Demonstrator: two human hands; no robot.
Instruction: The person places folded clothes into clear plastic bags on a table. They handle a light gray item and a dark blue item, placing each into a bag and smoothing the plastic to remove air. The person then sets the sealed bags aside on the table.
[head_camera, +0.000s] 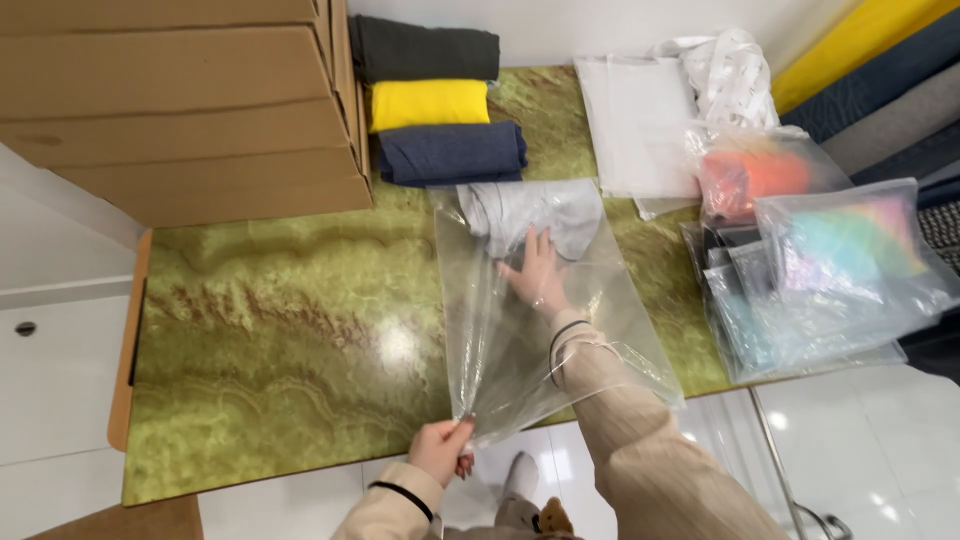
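Note:
A large clear plastic bag lies on the green marbled table, its mouth towards me. My left hand pinches the bag's open edge at the table's near side. My right hand and forearm reach inside the bag, fingers spread on a folded grey garment at the bag's far end. Beige sleeves cover both arms.
Folded dark grey, yellow and navy garments are stacked at the back. Cardboard boxes fill the back left. Flat white bags and packed clear bags with coloured cloth lie on the right. White floor lies below.

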